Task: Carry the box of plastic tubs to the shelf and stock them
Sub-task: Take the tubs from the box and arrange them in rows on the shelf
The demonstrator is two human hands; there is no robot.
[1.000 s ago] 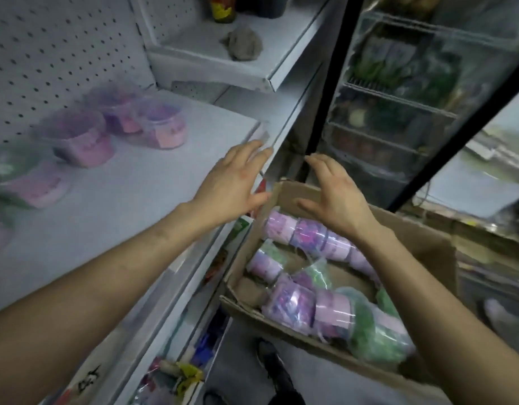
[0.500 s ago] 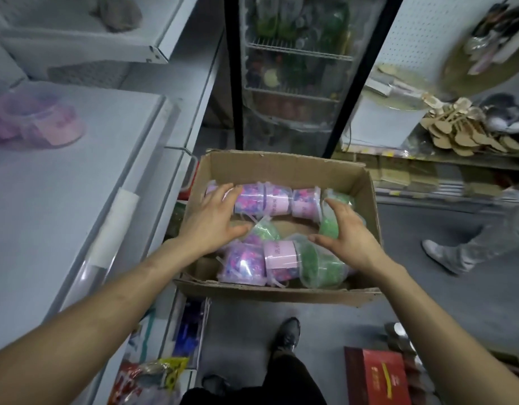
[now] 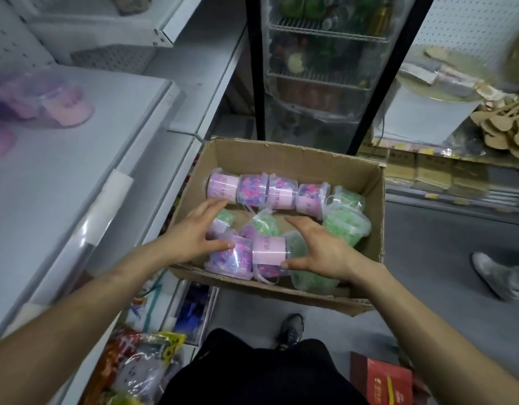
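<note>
An open cardboard box (image 3: 284, 154) sits low in front of me, holding several clear plastic tubs of pink, purple and green pieces. A row of pink-labelled tubs (image 3: 278, 194) lies along its far side. My left hand (image 3: 198, 232) reaches in from the left with spread fingers, its thumb touching a purple tub (image 3: 232, 260). My right hand (image 3: 319, 249) spreads over a green tub (image 3: 300, 276), its thumb against a pink-labelled tub (image 3: 268, 251). The white shelf (image 3: 77, 176) on my left carries a few blurred pink tubs (image 3: 52, 105).
A glass-door fridge (image 3: 319, 68) stands behind the box. Wooden spoons (image 3: 504, 127) hang at the right over stacked goods. Another person's shoe (image 3: 489, 276) stands on the grey floor at right. A red carton (image 3: 381, 381) and snack packets (image 3: 135, 366) lie near my feet.
My view swung from the shelf down to the box. Both hands dropped from above the box into it and now bracket the front tubs; the right hand shifted left.
</note>
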